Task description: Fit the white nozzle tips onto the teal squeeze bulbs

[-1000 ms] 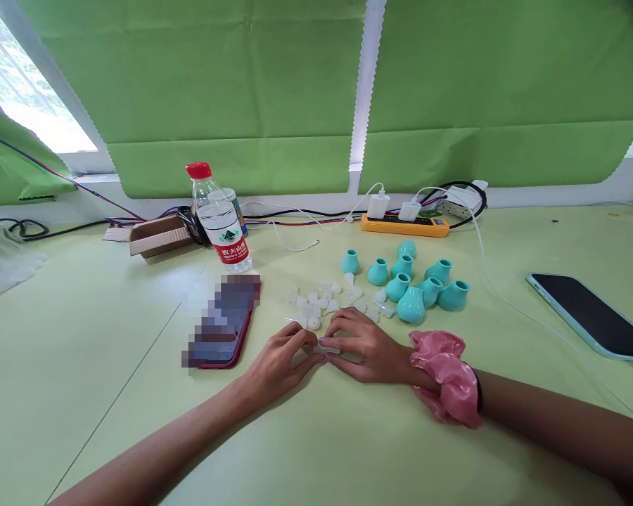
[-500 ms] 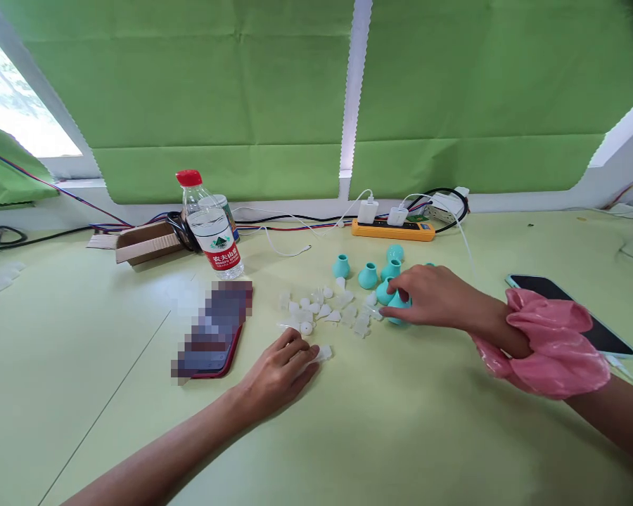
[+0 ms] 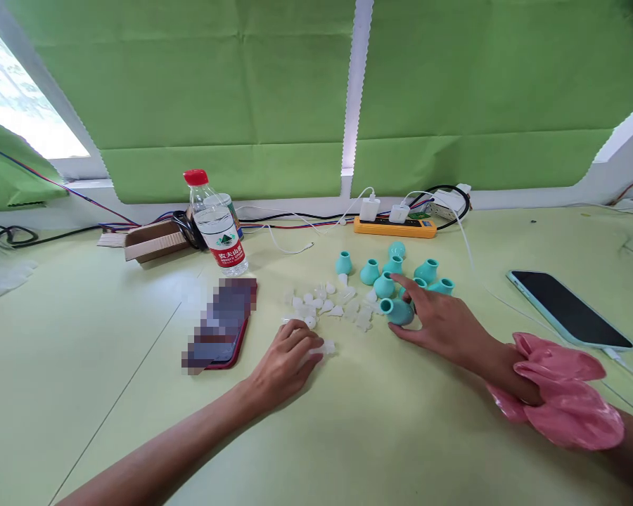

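Observation:
My left hand (image 3: 290,355) rests on the table with its fingers closed around a small clear plastic piece (image 3: 328,348), whose end sticks out past the fingertips. My right hand (image 3: 437,316) has its thumb and fingers around a teal bulb (image 3: 399,312), a small flask-shaped piece with a narrow neck. This bulb is tilted, its open mouth facing left. Several more teal bulbs (image 3: 370,272) stand or lean close by, some partly hidden behind the right hand. Between the hands lies a loose group of small white and clear pieces (image 3: 327,306).
A phone in a red case (image 3: 235,344) lies left, below a water bottle (image 3: 224,239) and an open cardboard box (image 3: 155,242). At the back is an orange power strip (image 3: 395,228) with white chargers and cables. Another phone (image 3: 570,309) lies at right, plugged in.
The teal bulb at my right hand has tipped so its mouth faces left. My right hand has shifted right and down, uncovering more bulbs. My left hand keeps its clear piece.

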Tool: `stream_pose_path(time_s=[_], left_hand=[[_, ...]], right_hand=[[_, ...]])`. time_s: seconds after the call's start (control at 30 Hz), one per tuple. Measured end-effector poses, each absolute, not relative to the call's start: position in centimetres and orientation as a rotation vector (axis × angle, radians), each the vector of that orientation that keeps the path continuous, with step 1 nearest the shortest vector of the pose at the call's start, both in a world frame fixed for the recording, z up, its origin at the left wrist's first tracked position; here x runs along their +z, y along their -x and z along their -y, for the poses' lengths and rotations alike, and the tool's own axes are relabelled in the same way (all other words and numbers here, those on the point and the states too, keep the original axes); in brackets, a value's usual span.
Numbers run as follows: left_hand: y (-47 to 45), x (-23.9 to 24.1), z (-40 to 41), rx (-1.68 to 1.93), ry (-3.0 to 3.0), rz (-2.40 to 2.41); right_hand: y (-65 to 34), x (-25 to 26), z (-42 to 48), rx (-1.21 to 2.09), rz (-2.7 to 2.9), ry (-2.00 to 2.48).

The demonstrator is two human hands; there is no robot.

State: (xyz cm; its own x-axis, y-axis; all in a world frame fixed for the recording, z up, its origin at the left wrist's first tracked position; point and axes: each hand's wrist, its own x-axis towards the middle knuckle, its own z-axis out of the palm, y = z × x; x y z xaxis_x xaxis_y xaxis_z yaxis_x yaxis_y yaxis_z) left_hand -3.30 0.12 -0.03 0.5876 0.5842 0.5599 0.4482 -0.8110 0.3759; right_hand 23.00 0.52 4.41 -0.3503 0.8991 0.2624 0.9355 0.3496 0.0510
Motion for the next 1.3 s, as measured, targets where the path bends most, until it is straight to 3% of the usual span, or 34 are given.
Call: stream_pose_path(time_s=[0.13, 0.33, 0.77, 1.07, 1.3], left_hand=[[2.8, 0.8, 0.8, 1.145, -2.255, -1.029], [2.4, 1.7, 1.7, 0.952, -1.804, -0.954], [2.5, 1.8, 2.0, 0.824, -1.71, -1.08], [2.6, 1.9, 3.0, 1.168, -2.326, -0.855], [2.8, 3.5, 2.9, 0.945, -2.34, -0.765]], right_hand=[[-20.9, 4.5, 0.7, -0.052, 2.489, 1.179], [-17.6, 3.0, 0.6, 0.177, 2.44, 1.165], [-16.8, 2.1, 1.2, -0.007, 2.554, 1.276], [-16.0, 3.4, 2.1, 0.702, 2.331, 1.337], [-16.0, 3.5, 2.2, 1.089, 2.214, 1.302]])
